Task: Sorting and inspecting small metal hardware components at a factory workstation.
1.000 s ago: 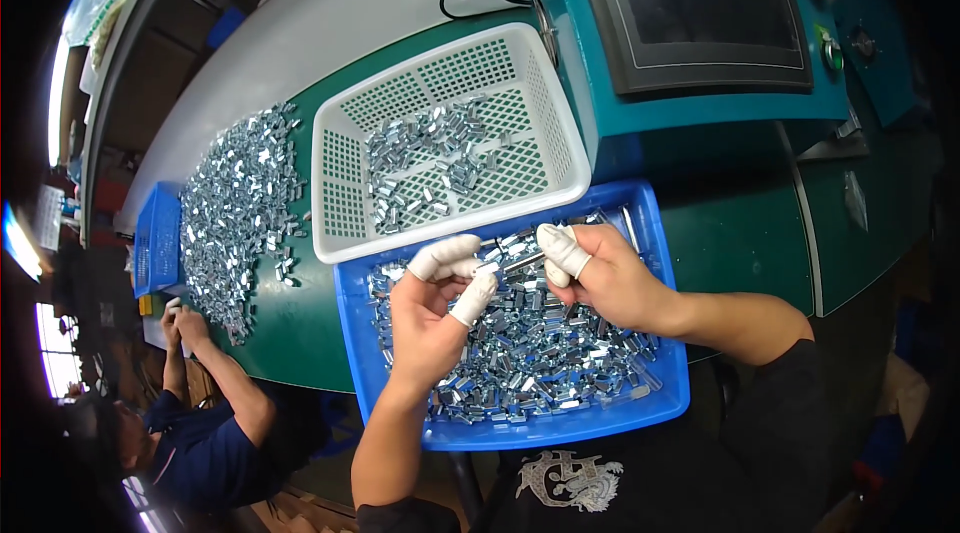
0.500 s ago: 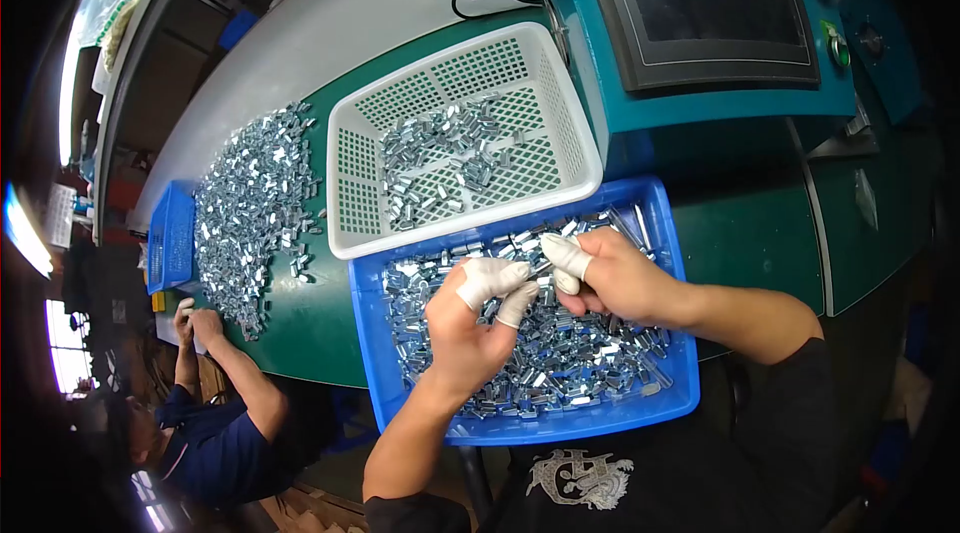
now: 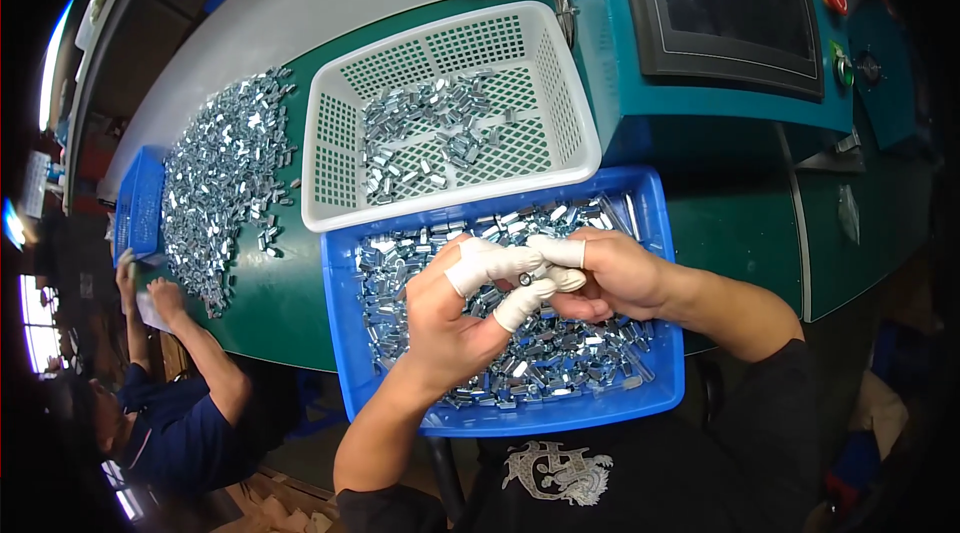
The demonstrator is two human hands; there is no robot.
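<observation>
Above a blue tub (image 3: 668,283) full of small shiny metal pieces (image 3: 520,370), my two hands meet, with white covers on thumbs and fingers. My left hand (image 3: 450,308) pinches one short metal piece (image 3: 527,279) with a dark round end between thumb and forefinger. Against those fingertips press the closed fingers of my right hand (image 3: 620,278); they hide whatever they may hold. Just beyond, a white mesh basket (image 3: 590,148) rests partly over the tub's far rim, with a loose layer of similar pieces (image 3: 440,118) on its bottom.
A big heap of metal pieces (image 3: 225,173) covers the green table (image 3: 290,298) at left, beside a small blue basket (image 3: 140,203). Another person's hands (image 3: 150,293) are near that heap. At right stands a teal machine (image 3: 720,108) with a dark screen and red button.
My hands have come closer together, and the right fingers now overlap the left fingertips. The whole view has shifted slightly. The other person's hands have moved apart.
</observation>
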